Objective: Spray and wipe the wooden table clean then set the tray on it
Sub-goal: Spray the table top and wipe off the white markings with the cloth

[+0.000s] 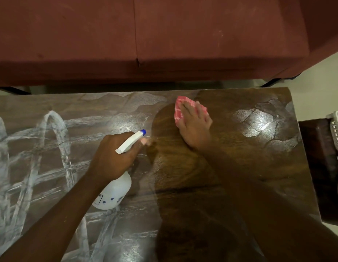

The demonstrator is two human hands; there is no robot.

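The wooden table [240, 167] fills the lower view; its left half is streaked with white dusty marks, while a dark, wet patch runs down the middle. My left hand [115, 156] grips a white spray bottle [115, 191] by the neck, its blue-tipped nozzle [143, 131] aimed right toward the wet patch. My right hand [194, 127] lies flat, fingers spread, pressing a pink checked cloth [180, 112] onto the table near its far edge. A white perforated tray [337, 133] shows only partly at the right edge, on a dark side table.
A dark red sofa [145, 38] runs along the far side of the table, with a narrow gap of floor between. The dark side table [319, 167] stands against the table's right end. Pale floor [325, 69] shows at the upper right.
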